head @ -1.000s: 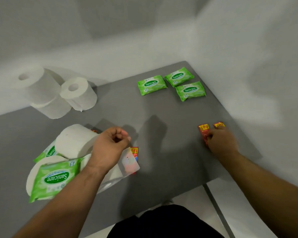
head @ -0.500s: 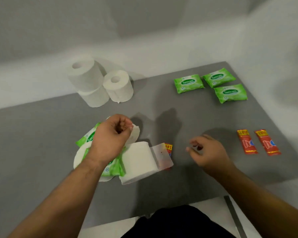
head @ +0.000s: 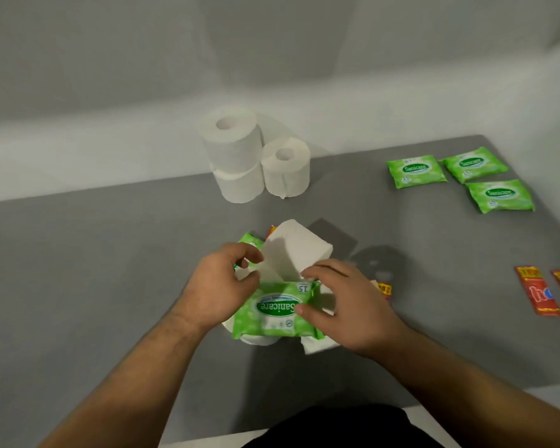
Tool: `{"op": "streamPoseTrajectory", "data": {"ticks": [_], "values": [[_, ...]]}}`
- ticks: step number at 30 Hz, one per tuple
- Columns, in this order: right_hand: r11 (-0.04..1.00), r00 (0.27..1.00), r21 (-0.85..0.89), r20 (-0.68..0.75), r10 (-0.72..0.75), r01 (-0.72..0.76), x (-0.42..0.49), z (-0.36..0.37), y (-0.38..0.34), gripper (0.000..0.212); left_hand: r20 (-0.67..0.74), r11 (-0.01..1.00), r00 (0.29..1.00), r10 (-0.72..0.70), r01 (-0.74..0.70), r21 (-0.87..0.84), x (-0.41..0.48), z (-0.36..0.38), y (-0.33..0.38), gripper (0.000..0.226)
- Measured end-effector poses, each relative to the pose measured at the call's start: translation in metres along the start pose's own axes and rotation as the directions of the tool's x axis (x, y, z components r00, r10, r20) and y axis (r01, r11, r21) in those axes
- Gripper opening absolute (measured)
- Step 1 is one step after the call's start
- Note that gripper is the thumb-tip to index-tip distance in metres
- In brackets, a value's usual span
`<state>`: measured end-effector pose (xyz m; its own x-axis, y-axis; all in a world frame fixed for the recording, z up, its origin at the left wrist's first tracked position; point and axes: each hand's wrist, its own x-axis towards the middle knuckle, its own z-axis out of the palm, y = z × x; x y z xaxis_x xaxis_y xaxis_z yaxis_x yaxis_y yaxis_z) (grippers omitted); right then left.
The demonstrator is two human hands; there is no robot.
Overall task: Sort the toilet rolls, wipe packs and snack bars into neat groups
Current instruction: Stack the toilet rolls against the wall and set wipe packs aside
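**Q:** While both hands are at the mixed pile, which step is in hand?

**A:** Clearing the unsorted pile at the front middle of the desk (head: 110, 270). The left hand (head: 219, 286) is curled, with thumb and fingers pinching the near-left edge of the loose toilet roll (head: 296, 250). The right hand (head: 346, 305) lies spread with its fingers nearly straight. Its thumb rests on the face of the top wipe pack (head: 274, 310) and its fingertips are at the foot of that roll. It grips nothing.

**Q:** What else is in the pile?

**A:** The top wipe pack rests on a second roll (head: 256, 341). Behind it, a further pack (head: 251, 240) and a red wrapper edge (head: 272, 229) show beside the held roll. One snack bar (head: 383, 289) lies just beside the right hand.

**Q:** What does the next move call for?

**A:** Probably this:
1. Steady the pack with the right hand.
2. Lift the held roll clear without dragging the pack.
3. Stand it upright against the roll group (head: 236, 147) at the far edge.

The two sorted snack bars (head: 537, 292) lie to the right, and the three sorted wipe packs (head: 416, 171) lie far right. Both groups have yet to receive the rest of the pile.
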<state>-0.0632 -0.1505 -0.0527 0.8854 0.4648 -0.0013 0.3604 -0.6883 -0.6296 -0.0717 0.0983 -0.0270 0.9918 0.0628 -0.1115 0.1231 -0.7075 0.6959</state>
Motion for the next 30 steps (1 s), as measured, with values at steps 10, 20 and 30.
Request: {"op": "streamPoseTrajectory", "data": {"ticks": [10, 20, 30], "values": [[0.978, 0.959, 0.079, -0.196, 0.203, -0.191, 0.026, -0.002, -0.01, 0.029, 0.334, 0.903, 0.939, 0.083, -0.213, 0.373, 0.0, -0.005, -0.023, 0.075], [0.92, 0.893, 0.353, -0.341, 0.294, -0.168, 0.025, -0.044, -0.002, 0.021, 0.357, 0.927, 0.923, 0.145, 0.0, -0.375, 0.036, -0.011, 0.019, 0.074], [0.835, 0.958, 0.541, -0.174, 0.229, -0.101, 0.019, -0.133, 0.05, 0.057, 0.339, 0.894, 0.853, 0.397, -0.277, -0.352, 0.118, 0.041, 0.139, 0.076]]}}
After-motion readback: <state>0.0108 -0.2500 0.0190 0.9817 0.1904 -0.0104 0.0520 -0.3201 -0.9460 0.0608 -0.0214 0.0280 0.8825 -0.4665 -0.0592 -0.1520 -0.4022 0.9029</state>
